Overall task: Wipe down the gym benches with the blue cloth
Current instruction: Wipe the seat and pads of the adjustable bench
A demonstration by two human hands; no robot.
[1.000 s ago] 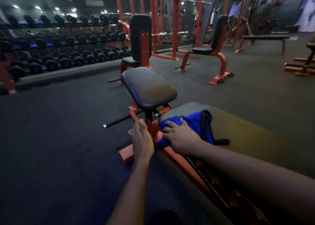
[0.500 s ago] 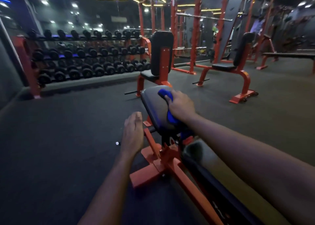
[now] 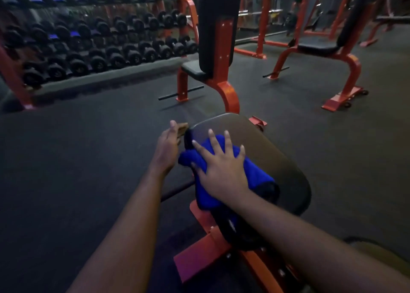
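cloth on bench pad, rack left

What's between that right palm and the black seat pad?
The blue cloth, pressed under the right hand onto the seat pad, as the head view shows.

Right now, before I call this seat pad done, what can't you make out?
Head view, the seat pad surface beneath the blue cloth is covered by it and the right hand; wiped or not, unknown.
Head view, the left hand blurs at its fingertips by the pad's edge; contact unclear.
Head view, the long pad is cut off by the right edge and the right forearm.
Head view, the dumbbells are blurred; markings unreadable.
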